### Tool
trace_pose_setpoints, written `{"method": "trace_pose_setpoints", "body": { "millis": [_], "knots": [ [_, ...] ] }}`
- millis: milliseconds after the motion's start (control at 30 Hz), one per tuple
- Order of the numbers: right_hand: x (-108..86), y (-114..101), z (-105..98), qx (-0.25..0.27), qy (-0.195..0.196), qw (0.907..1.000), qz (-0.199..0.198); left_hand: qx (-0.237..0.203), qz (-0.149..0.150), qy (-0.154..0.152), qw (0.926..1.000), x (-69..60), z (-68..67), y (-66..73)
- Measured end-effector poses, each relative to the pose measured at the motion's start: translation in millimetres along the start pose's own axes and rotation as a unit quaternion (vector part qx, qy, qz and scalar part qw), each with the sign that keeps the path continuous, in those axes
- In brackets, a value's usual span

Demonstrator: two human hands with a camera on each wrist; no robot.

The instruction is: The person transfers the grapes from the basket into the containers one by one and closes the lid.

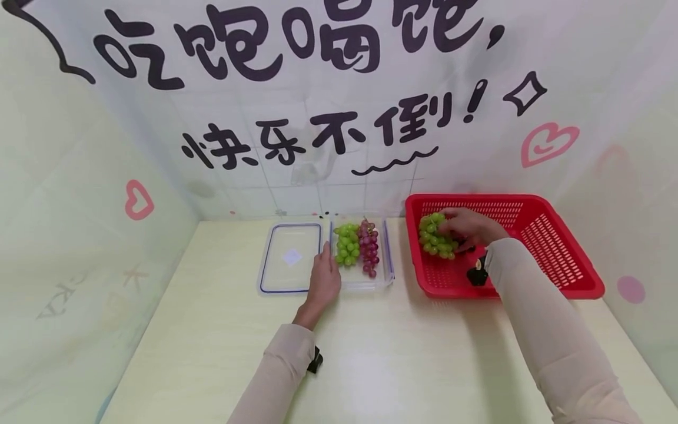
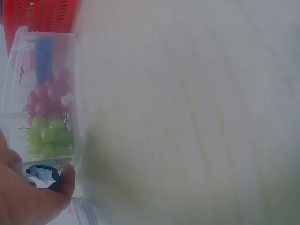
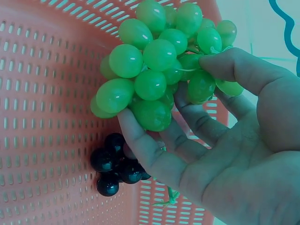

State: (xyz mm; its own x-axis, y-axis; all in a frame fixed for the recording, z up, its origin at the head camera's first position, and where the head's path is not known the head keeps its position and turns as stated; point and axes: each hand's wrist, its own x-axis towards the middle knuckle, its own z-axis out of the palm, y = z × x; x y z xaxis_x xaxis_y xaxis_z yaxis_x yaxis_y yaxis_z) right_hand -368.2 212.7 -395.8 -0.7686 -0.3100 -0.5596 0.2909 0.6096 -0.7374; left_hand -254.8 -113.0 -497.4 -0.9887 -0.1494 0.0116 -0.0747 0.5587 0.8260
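Observation:
In the head view, my right hand [image 1: 470, 226] grips a bunch of green grapes [image 1: 436, 240] within the left part of a red basket [image 1: 561, 250]. The right wrist view shows the fingers curled round the same bunch, with black grapes [image 3: 112, 161] lower in the basket. My left hand [image 1: 324, 280] holds the left end of a clear plastic container [image 1: 365, 287], thumb and fingers on its sides in the left wrist view. Inside the container, a green grape bunch [image 1: 347, 244] lies beside a bunch of red grapes [image 1: 369, 250].
A clear lid with a blue seal [image 1: 286, 277] lies flat on the pale table [image 1: 371, 347], just left of the container. Behind the table stands a wall covering [image 1: 328, 194] with black lettering. Side walls flank the table.

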Motion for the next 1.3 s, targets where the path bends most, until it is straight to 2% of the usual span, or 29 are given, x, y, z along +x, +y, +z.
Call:
{"method": "trace_pose_setpoints", "body": {
  "millis": [133, 500, 767, 1300],
  "knots": [
    [-0.3, -1, -2, 0.018, 0.010, 0.9997, -0.009, -0.003, 0.004, -0.002, 1.0000, 0.7, -0.7, 1.6],
    [-2.2, -5, -1, 0.060, 0.005, 0.9981, -0.012, 0.002, 0.006, -0.001, 1.0000, 0.1, -0.3, -0.8],
    [-7.3, -6, -3, 0.048, 0.022, 0.9984, -0.020, 0.007, 0.014, 0.002, 0.9999, 1.6, -0.5, 0.7],
    [-13.9, -14, -5, 0.053, 0.034, 0.9976, -0.028, 0.005, 0.002, -0.004, 1.0000, -0.7, -1.5, 3.4]
  ]
}}
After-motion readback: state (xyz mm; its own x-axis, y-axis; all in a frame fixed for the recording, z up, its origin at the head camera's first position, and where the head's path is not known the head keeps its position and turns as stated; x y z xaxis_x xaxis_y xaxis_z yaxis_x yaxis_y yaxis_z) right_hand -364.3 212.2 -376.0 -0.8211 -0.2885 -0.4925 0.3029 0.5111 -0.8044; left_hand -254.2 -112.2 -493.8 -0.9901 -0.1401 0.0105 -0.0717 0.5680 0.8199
